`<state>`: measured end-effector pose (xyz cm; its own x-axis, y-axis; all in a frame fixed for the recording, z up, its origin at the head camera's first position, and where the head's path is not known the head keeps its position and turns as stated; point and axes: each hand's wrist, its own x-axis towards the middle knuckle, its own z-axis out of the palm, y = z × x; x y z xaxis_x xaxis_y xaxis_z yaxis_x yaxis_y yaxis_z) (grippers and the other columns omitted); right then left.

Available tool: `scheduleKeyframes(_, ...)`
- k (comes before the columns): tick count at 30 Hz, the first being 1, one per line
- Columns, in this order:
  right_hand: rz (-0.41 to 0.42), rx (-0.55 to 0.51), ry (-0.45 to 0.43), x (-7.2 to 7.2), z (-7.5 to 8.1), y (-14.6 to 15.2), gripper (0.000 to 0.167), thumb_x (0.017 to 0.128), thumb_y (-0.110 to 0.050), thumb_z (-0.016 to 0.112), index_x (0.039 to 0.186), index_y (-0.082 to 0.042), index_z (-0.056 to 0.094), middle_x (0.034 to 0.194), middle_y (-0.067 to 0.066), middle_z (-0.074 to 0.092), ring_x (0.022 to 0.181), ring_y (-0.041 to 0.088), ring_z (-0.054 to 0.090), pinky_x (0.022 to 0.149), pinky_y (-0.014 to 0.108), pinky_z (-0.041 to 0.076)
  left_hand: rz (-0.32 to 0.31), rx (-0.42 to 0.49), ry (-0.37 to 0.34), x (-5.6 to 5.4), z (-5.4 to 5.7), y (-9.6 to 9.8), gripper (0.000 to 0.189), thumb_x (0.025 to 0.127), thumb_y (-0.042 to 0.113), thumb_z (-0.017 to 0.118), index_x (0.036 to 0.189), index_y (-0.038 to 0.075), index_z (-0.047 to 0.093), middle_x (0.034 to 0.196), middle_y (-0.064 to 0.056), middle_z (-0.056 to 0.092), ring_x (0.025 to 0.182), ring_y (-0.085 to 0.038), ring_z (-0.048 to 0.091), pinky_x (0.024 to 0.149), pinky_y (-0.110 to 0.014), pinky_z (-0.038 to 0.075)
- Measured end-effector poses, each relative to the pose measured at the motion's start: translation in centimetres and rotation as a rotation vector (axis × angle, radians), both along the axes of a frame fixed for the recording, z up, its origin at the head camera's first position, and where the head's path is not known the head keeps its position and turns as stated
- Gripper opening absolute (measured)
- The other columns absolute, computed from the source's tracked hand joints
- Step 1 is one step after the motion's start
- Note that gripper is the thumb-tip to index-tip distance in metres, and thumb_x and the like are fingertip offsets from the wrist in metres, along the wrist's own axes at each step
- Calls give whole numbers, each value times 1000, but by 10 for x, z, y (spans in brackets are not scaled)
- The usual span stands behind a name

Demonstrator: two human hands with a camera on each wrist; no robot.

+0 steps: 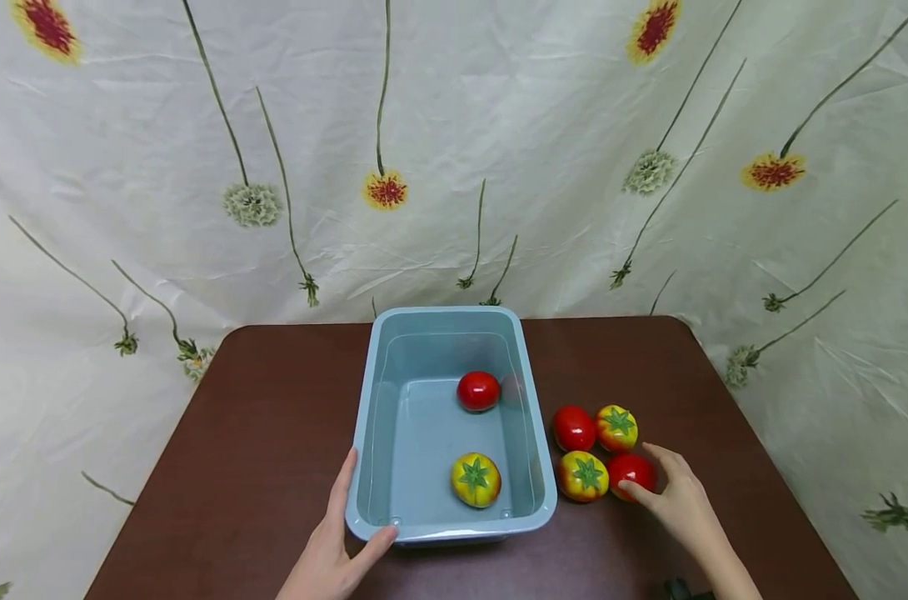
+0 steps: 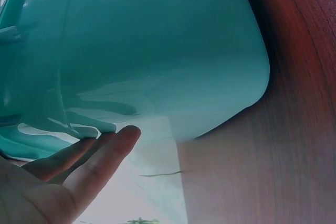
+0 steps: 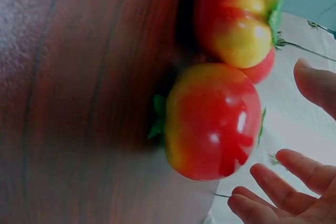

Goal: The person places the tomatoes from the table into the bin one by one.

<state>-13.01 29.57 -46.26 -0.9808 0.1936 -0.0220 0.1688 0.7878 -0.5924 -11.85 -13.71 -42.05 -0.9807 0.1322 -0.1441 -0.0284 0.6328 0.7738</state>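
My left hand point(image 1: 332, 542) rests against the near left corner of a light blue plastic bin point(image 1: 358, 450), its fingers along the outer left side and its thumb by the front rim. In the left wrist view the fingers point(image 2: 105, 169) are fairly straight against the outer wall. Inside the bin lie a red toy tomato point(image 1: 478, 391) and a yellow toy tomato point(image 1: 476, 480) with a green star-shaped top. Beside another red toy tomato point(image 1: 633, 476) on the table, my right hand point(image 1: 679, 500) has thumb and fingers spread. The right wrist view shows a gap between the fingers point(image 3: 278, 187) and that tomato point(image 3: 212, 124).
Next to that tomato are a red toy tomato point(image 1: 574, 428) and two yellow-red ones point(image 1: 616, 428), the nearer point(image 1: 583, 476) close to the bin's right side. The brown table point(image 1: 274, 442) ends at a flower-printed white cloth point(image 1: 439, 250). A dark object point(image 1: 682, 590) shows below my right wrist.
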Motion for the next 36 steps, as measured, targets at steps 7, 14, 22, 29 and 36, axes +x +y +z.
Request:
scheduleKeyframes(7,2,-8,-35,1,-9,-2,76,82,-33,80,137,8,48,136,32,46,124,48,47,101,63,42,7,3,1,2,-1,1,103,88,52,68,159,27,-2,163,-11,19,142,-35,37,107,-58,39)
scheduleKeyframes(14,4,-14,-93,1,-13,-3,83,82,-34,80,142,8,41,140,33,41,126,50,46,101,64,42,14,10,8,3,0,2,102,88,53,68,159,29,-2,163,-9,20,142,-34,37,107,-57,38)
scheduleKeyframes(22,10,-20,-114,1,-20,-2,88,80,-33,81,143,10,36,141,35,38,127,52,44,102,65,40,12,-3,-67,0,-3,0,106,87,53,68,158,26,-5,164,-12,16,142,-37,35,106,-59,39)
scheduleKeyframes(29,18,-16,-113,1,-23,-2,88,80,-30,81,143,11,35,141,37,36,127,54,43,101,66,40,20,8,-71,0,-1,0,106,86,53,69,158,27,-4,164,-10,15,143,-37,34,108,-60,37)
scheduleKeyframes(36,21,-14,-78,1,-27,-1,84,80,-22,81,144,10,36,143,35,36,129,53,41,103,66,38,28,3,-79,-1,2,1,107,85,55,69,158,28,-5,164,-9,14,143,-36,33,108,-60,37)
